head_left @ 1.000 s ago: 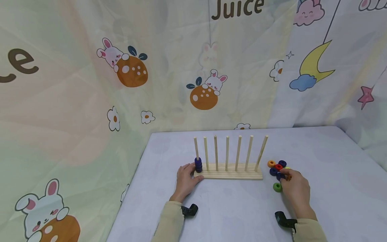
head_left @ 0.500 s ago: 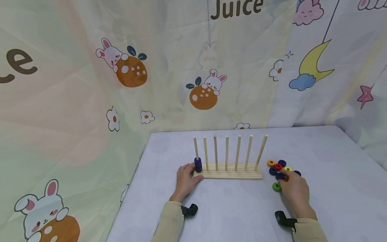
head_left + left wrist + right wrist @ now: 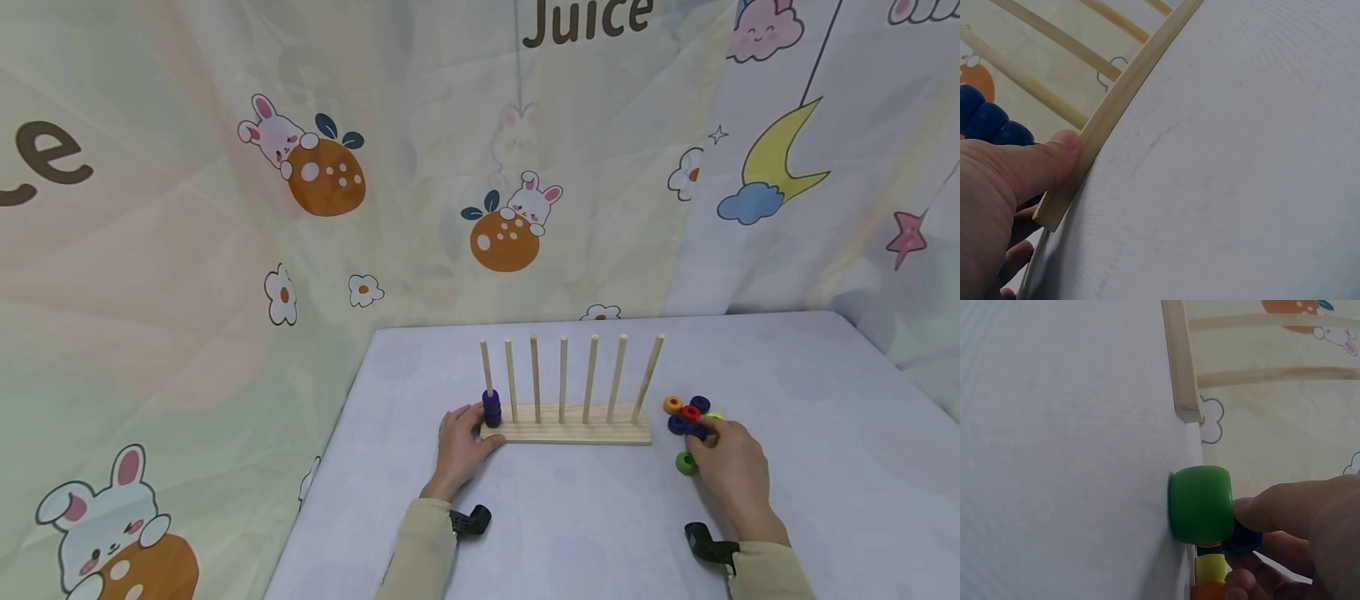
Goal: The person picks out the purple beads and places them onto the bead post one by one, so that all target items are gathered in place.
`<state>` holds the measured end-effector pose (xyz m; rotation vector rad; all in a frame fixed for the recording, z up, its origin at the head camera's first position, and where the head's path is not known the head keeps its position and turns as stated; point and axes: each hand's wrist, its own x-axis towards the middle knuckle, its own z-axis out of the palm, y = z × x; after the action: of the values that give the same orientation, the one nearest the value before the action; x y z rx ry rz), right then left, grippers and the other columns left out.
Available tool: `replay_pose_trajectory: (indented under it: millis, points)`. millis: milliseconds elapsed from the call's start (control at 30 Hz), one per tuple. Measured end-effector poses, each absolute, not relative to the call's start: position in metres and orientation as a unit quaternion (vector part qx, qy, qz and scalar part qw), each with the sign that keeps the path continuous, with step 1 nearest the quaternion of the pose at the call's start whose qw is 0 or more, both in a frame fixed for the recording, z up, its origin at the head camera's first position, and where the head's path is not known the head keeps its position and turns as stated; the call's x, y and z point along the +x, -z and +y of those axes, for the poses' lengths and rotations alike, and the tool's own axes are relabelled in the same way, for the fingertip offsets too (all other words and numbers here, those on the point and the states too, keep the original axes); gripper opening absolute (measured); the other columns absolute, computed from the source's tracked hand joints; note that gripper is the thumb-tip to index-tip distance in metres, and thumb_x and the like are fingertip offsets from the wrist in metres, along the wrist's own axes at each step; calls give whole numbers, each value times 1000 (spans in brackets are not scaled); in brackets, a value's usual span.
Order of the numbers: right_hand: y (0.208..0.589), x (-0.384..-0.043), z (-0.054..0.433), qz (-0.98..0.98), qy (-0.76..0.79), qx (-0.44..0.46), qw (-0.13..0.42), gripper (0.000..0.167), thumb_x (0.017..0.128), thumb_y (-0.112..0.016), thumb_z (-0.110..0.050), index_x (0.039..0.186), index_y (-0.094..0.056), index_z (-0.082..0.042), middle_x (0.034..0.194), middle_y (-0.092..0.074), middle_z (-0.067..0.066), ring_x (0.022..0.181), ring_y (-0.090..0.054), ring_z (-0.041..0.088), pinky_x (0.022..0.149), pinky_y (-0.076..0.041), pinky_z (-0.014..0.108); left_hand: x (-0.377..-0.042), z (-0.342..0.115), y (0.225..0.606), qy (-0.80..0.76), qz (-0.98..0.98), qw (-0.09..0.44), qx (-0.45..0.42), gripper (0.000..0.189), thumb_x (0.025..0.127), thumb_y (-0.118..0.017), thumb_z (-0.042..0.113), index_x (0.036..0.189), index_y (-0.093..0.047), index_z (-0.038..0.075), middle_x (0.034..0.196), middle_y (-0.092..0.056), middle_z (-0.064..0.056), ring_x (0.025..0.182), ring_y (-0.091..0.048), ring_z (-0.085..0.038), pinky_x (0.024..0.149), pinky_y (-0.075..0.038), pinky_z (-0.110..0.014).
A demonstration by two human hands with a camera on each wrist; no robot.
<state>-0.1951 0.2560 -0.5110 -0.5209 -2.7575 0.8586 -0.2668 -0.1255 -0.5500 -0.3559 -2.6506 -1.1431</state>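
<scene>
A wooden peg stand (image 3: 566, 432) with a row of upright pegs sits on the table. My left hand (image 3: 459, 450) grips its left end, thumb on the front edge of the base in the left wrist view. Several dark blue beads (image 3: 491, 409) are stacked on the leftmost peg, beside that hand. Right of the stand, my right hand (image 3: 731, 471) pinches a blue bead (image 3: 1243, 539) between thumb and fingers, low among the loose beads. A green bead (image 3: 1202, 505) lies just in front of the thumb in the right wrist view.
Around the right fingertips lie an orange bead (image 3: 672, 405), a red bead (image 3: 690, 413), more blue beads (image 3: 677, 424) and a partly covered yellow bead (image 3: 716, 416). A printed cloth (image 3: 420, 167) hangs behind the white table (image 3: 570, 517).
My right hand shifts slightly among the loose beads, and its fingers now pinch a blue bead moved a little away from me. The left hand and the stand stay put.
</scene>
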Motion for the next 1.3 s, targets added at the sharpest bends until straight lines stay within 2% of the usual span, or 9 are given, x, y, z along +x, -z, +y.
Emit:
replay_pose_trajectory:
  millis: [333, 567, 833, 1100, 1300]
  points:
    - [503, -191, 250, -933, -312, -143, 110, 45, 91, -65, -21, 127, -56, 4, 110, -63, 29, 68, -58, 23, 51, -41, 28, -268, -125, 550, 385, -908, 111, -120, 59, 80, -81, 29, 130, -61, 4, 126, -66, -9, 131, -44, -28, 118, -15, -51]
    - [499, -190, 237, -927, -336, -95, 135, 42, 90, -68, -23, 125, -60, 0, 112, -66, 25, 67, -61, 18, 53, -43, 28, -268, -125, 552, 384, -910, 106, -117, 59, 81, -80, 30, 130, -61, 4, 127, -65, -9, 132, -44, -28, 119, -15, -51]
    - [499, -193, 219, -925, -346, -73, 139, 46, 89, -70, -23, 127, -59, -1, 109, -67, 23, 71, -58, 20, 58, -42, 28, -267, -125, 552, 379, -912, 106, -117, 59, 81, -80, 30, 131, -61, 4, 128, -65, -8, 132, -43, -28, 119, -15, -50]
    - [508, -196, 206, -920, -368, -55, 124, 40, 87, -73, -22, 121, -61, -5, 110, -67, 20, 62, -51, 15, 50, -40, 23, -268, -126, 552, 377, -913, 106, -115, 60, 81, -80, 30, 131, -60, 4, 127, -65, -9, 132, -43, -27, 119, -15, -49]
    - [511, -196, 196, -912, -395, -51, 97, 41, 89, -72, -23, 124, -60, -5, 112, -66, 19, 67, -54, 15, 53, -44, 22, -268, -126, 552, 379, -912, 105, -112, 60, 81, -80, 30, 131, -60, 3, 127, -65, -9, 132, -44, -28, 119, -15, -49]
